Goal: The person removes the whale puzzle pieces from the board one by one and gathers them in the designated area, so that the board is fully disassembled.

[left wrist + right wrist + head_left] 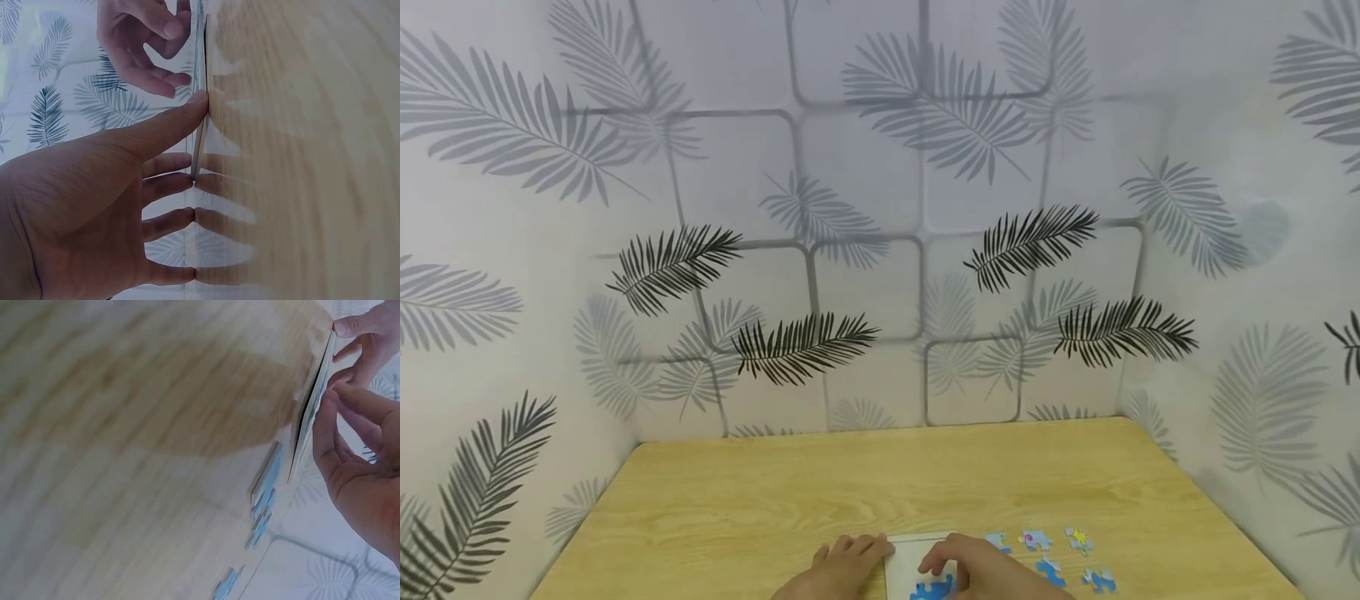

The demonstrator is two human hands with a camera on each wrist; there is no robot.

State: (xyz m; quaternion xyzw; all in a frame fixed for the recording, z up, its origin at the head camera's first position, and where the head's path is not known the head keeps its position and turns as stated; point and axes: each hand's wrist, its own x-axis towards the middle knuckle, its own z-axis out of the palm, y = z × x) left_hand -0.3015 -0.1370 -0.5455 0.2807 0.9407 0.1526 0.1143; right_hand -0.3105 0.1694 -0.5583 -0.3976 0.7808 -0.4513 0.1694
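Observation:
A thin white puzzle board lies near the table's front edge, with joined blue jigsaw pieces on its lower part. At the board's left side is my left hand; its thumb touches the board's edge and its fingertips rest on the table. Over the board hovers my right hand, fingers loosely bent, thumb and index finger apart, nothing visible between them. In the left wrist view, the right hand appears beyond the board. A dark gap shows beneath the board in the right wrist view.
Loose jigsaw pieces lie right of the board: a sun piece, a pale piece with a pink swirl, a partly hidden piece and two blue pieces, one nearer and one farther right. A leaf-patterned wall stands behind the wooden table.

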